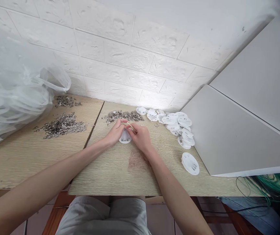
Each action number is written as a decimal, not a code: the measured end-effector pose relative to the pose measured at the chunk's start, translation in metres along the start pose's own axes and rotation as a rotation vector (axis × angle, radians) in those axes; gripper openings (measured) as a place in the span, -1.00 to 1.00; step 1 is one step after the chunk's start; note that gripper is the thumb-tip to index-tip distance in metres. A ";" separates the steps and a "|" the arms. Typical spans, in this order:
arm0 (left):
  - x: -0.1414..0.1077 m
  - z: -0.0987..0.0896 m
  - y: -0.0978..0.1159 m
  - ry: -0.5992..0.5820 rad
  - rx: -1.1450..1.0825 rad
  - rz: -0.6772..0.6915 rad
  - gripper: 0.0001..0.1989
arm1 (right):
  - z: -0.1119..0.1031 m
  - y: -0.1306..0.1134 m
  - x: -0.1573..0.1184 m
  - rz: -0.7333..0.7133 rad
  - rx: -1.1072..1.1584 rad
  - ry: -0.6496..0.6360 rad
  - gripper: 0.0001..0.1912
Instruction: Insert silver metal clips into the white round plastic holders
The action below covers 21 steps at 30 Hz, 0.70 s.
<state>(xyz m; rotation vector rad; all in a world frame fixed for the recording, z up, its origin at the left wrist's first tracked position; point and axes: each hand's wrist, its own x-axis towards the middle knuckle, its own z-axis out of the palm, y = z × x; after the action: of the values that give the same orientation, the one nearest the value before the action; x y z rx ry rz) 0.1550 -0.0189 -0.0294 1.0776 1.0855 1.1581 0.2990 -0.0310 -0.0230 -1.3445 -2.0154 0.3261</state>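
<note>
A round white disc (pixel 125 138) lies on the counter (pixel 113 168) directly between the two hands, its near half showing below the fingertips and its far edge covered by them. The left hand (pixel 116 131) grasps the disc from its upper left. The right hand (pixel 140 135), at the upper right, has its fingers closed on a slender pale piece (pixel 130 125), too small to identify, above the disc's far edge. Just beyond the hands lies a heap of small metal parts (pixel 122 115); further right, more white discs (pixel 171 119) sit piled near the wall (pixel 140 73).
</note>
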 end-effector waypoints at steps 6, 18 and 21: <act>0.002 -0.001 -0.001 -0.038 -0.011 -0.030 -0.81 | -0.002 -0.005 0.003 0.101 0.193 0.008 -0.83; -0.004 -0.002 0.012 -0.335 0.022 -0.103 -0.88 | -0.038 0.033 0.007 0.441 0.262 -0.039 -0.68; -0.004 -0.003 0.012 -0.356 0.072 -0.093 -0.86 | -0.039 0.031 0.005 0.387 0.164 -0.136 -0.66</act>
<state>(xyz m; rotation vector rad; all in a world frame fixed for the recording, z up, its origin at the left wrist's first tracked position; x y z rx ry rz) 0.1503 -0.0219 -0.0172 1.2223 0.8910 0.8194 0.3457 -0.0194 -0.0097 -1.6387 -1.7784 0.7597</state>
